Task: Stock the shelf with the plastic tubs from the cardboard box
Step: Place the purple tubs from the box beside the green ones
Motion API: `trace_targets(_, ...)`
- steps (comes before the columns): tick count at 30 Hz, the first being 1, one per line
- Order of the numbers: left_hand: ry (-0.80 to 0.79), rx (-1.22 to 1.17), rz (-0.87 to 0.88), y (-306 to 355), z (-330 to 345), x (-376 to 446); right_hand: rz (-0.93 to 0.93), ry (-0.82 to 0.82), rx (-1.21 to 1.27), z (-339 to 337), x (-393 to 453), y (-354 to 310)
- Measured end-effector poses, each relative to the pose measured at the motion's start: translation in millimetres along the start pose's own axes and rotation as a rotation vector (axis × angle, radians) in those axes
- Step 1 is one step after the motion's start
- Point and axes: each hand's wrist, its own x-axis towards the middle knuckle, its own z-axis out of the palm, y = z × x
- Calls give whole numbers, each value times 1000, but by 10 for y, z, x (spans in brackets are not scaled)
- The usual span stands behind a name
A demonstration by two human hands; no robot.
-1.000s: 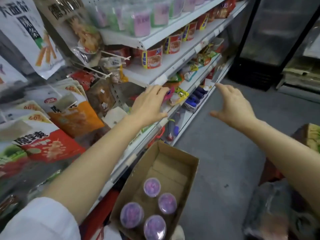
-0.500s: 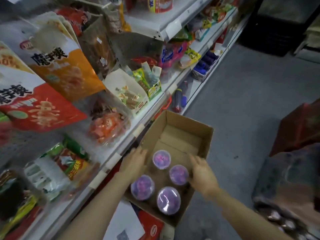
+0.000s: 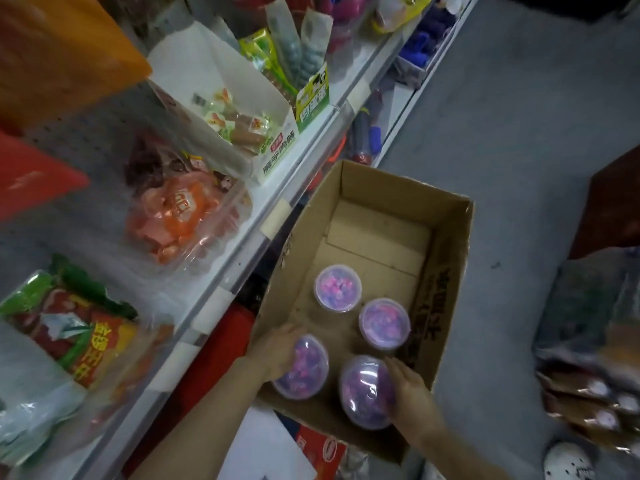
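Note:
An open cardboard box (image 3: pixel 446 265) sits on the floor against the shelf (image 3: pixel 239 268). It holds several clear plastic tubs with purple and pink contents. My left hand (image 3: pixel 277 351) curls round the left side of the near-left tub (image 3: pixel 306 370). My right hand (image 3: pixel 412 393) grips the right side of the near-right tub (image 3: pixel 363 389). Two more tubs, a far-left tub (image 3: pixel 337 288) and a far-right tub (image 3: pixel 384 323), stand untouched behind them. The far half of the box is bare cardboard.
The shelf carries snack bags, a white display carton of sausages (image 3: pixel 242 109) and an orange packet (image 3: pixel 180 216). Red packaging (image 3: pixel 322 448) lies under the box's near corner. Grey floor (image 3: pixel 502 133) runs to the right, with bagged goods (image 3: pixel 595 341) at the right edge.
My hands came down from the upper shelf into the box. The view tilted down with them. Each hand has closed on one of the two nearest tubs.

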Motion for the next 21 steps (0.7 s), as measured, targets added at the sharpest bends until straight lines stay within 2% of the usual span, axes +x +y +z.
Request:
trace_targets(3, -36, -19, 30, -67, -3, 99, -16, -63, -32, -58, 81, -50)
trace_targets(9, -61, -22, 75, -139, 15, 311, 153, -125, 128, 7, 193, -32)
trace_targets(15, -84, -186, 31, -164, -18, 429, 253, -20, 293, 145, 213, -30)
trace_targets(21, -60, -277, 10, -202, -20, 377, 295, 1, 394, 155, 201, -57)
